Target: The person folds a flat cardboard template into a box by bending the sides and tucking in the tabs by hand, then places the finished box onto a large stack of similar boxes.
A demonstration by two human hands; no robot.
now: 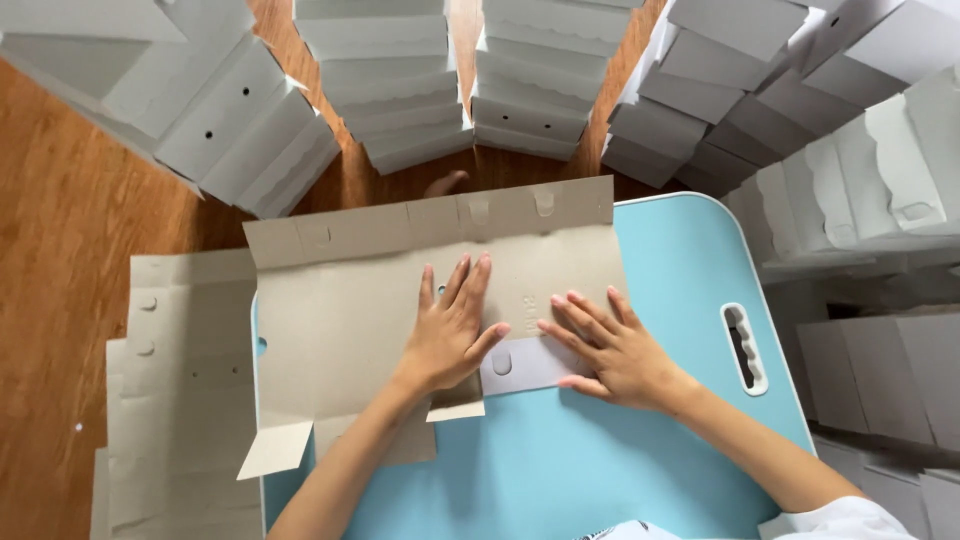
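Note:
A flat, unfolded grey-brown cardboard box blank [350, 300] lies across a light blue table [560, 460]. My left hand [452, 330] presses flat on the blank near its middle, fingers spread. My right hand [610, 345] lies flat beside it, fingers pointing left onto a folded-over grey flap [525, 365] with a small oval slot. The thumbs of both hands nearly meet over that flap. The far flap of the blank stands slightly raised. Neither hand grips anything.
Stacks of folded grey boxes [400, 90] ring the table at the back and right [860, 180]. A pile of flat blanks [180, 400] lies on the wooden floor [60, 250] at left. The table has a slotted handle hole [745, 348].

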